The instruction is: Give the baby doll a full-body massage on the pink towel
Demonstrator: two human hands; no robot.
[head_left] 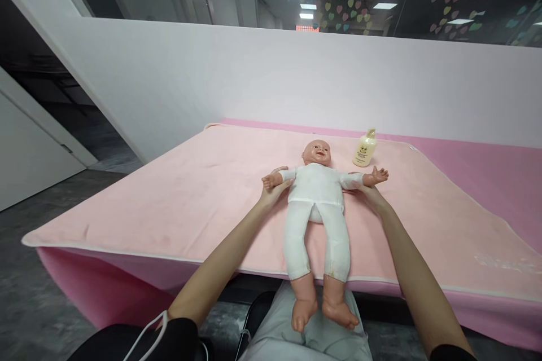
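A baby doll [317,186] in a white cloth suit lies on its back on a pale pink mat [169,197]. Its head points away from me, its arms are spread, and its bare feet hang past the mat's near edge over my lap. My left hand [274,193] is wrapped round the doll's arm on the left, thumb and fingers on either side of the sleeve. Round the other sleeve my right hand [368,194] is closed, its fingers mostly hidden behind the doll's arm.
A cream pump bottle [364,149] stands on the mat beyond the doll's right-hand arm. Behind the mat rises a white wall [271,79] with a window above it. A pink cover [474,175] shows under the mat. A white cable [148,333] runs by my left elbow.
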